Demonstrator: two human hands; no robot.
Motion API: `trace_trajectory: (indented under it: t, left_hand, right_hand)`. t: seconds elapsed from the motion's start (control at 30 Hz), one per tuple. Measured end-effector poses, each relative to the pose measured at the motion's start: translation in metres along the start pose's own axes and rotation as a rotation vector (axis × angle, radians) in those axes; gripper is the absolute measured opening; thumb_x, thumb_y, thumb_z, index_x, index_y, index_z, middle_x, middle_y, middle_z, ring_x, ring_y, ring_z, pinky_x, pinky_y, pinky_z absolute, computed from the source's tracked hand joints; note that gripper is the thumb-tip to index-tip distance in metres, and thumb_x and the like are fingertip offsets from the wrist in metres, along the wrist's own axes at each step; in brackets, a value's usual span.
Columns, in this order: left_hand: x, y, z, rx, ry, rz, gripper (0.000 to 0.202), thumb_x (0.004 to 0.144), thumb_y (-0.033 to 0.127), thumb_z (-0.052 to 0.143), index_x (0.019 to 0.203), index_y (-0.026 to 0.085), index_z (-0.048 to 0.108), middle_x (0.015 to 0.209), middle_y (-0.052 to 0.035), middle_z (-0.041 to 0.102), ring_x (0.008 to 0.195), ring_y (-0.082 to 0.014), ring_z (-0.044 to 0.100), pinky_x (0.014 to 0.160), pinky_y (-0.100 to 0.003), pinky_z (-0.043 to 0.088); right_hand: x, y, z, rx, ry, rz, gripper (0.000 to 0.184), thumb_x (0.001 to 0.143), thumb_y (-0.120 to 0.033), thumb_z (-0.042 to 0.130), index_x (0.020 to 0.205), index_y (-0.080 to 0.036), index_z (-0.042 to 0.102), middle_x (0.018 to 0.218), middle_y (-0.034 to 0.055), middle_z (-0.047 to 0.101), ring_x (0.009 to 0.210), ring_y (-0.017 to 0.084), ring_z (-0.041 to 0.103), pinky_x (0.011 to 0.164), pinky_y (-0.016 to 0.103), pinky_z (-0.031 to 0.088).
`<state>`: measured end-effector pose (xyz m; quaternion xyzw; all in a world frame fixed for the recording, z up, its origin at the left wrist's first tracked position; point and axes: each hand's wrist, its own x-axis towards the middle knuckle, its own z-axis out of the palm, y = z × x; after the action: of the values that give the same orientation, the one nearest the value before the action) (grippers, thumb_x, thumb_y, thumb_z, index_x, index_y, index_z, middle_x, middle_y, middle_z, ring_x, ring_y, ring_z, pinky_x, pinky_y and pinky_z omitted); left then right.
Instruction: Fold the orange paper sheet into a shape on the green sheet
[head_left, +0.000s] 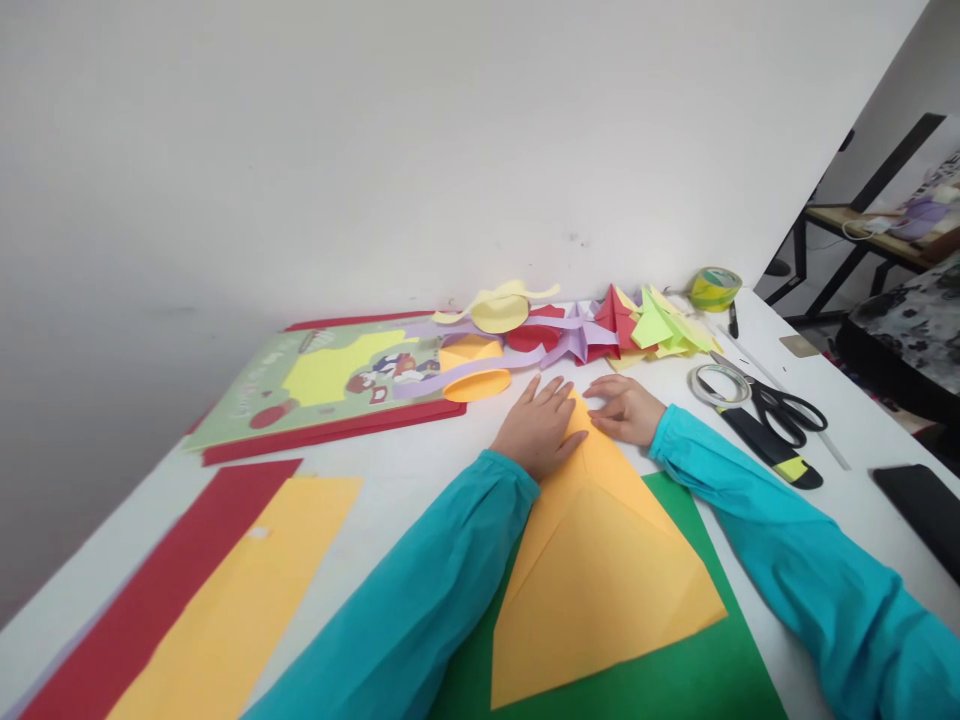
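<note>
Beneath flat left hand [536, 428], folded orange paper [607, 570], near tip; right hand [628, 410] curled at right edge, grip unclear.

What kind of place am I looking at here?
Most likely a paper-craft workspace: scissors and green tape lie on the table, folded paper shapes sit near the wall, and the left hand rests on a folded orange sheet.

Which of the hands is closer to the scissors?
Right. The right hand is left of the scissors, by the orange paper; the left hand is farther left, on the paper.
</note>
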<state>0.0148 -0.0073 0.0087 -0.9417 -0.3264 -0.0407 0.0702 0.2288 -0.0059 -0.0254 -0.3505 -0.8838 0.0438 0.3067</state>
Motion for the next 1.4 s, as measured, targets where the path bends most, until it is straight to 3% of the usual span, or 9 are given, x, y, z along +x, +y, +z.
trace_trajectory:
  t: [0.23, 0.73, 0.9, 1.07, 1.3, 1.4]
  left_hand:
    - [0.000, -0.002, 0.003, 0.014, 0.004, -0.003, 0.050, 0.093, 0.043, 0.043, 0.123, 0.006, 0.057, 0.142, -0.0184, 0.047, 0.137, -0.0329, 0.036, 0.115, -0.052, 0.023]
    - [-0.001, -0.016, 0.005, 0.028, -0.018, -0.072, 0.052, 0.094, 0.044, 0.041, 0.129, 0.007, 0.054, 0.144, -0.0165, 0.045, 0.138, -0.0348, 0.034, 0.115, -0.056, 0.022]
    - [-0.002, -0.015, 0.006, 0.002, -0.034, -0.080, 0.052, 0.095, 0.042, 0.039, 0.130, 0.006, 0.052, 0.146, -0.0172, 0.042, 0.138, -0.0337, 0.034, 0.115, -0.053, 0.023]
    - [-0.003, -0.014, 0.008, -0.017, -0.006, -0.072, 0.050, 0.095, 0.041, 0.038, 0.130, 0.008, 0.052, 0.146, -0.0183, 0.042, 0.137, -0.0334, 0.035, 0.114, -0.054, 0.024]
    - [-0.003, -0.013, 0.007, -0.006, 0.012, -0.070, 0.049, 0.095, 0.042, 0.039, 0.134, 0.014, 0.050, 0.144, -0.0159, 0.046, 0.135, -0.0340, 0.038, 0.112, -0.059, 0.023]
    - [-0.003, -0.012, 0.006, -0.015, -0.001, -0.079, 0.050, 0.095, 0.041, 0.039, 0.134, 0.011, 0.049, 0.144, -0.0176, 0.045, 0.136, -0.0347, 0.037, 0.112, -0.059, 0.022]
  right_hand:
    - [-0.006, -0.003, -0.002, 0.043, 0.029, -0.048, 0.018, 0.082, -0.026, 0.060, 0.079, -0.024, 0.078, 0.105, 0.0078, 0.071, 0.102, 0.025, 0.060, 0.089, 0.044, 0.051]
    - [-0.013, -0.002, -0.004, 0.042, 0.029, -0.029, 0.021, 0.086, -0.033, 0.059, 0.087, -0.024, 0.078, 0.109, 0.0089, 0.070, 0.104, 0.026, 0.060, 0.092, 0.045, 0.050]
    - [-0.010, -0.009, -0.004, -0.048, -0.013, 0.001, 0.028, 0.091, -0.032, 0.052, 0.103, -0.019, 0.073, 0.114, 0.0131, 0.068, 0.108, 0.026, 0.059, 0.095, 0.046, 0.048]
    - [-0.008, -0.014, -0.002, -0.164, -0.090, 0.082, 0.032, 0.093, -0.034, 0.050, 0.115, -0.021, 0.069, 0.129, 0.0157, 0.059, 0.119, 0.030, 0.051, 0.098, 0.052, 0.044]
    - [-0.007, -0.010, -0.001, -0.092, -0.092, 0.068, 0.027, 0.088, -0.033, 0.057, 0.108, -0.025, 0.073, 0.124, 0.0114, 0.062, 0.118, 0.031, 0.051, 0.097, 0.053, 0.044]
    - [-0.009, -0.008, -0.001, -0.048, -0.068, 0.047, 0.023, 0.086, -0.032, 0.059, 0.101, -0.025, 0.075, 0.121, 0.0102, 0.064, 0.118, 0.030, 0.052, 0.097, 0.051, 0.045]
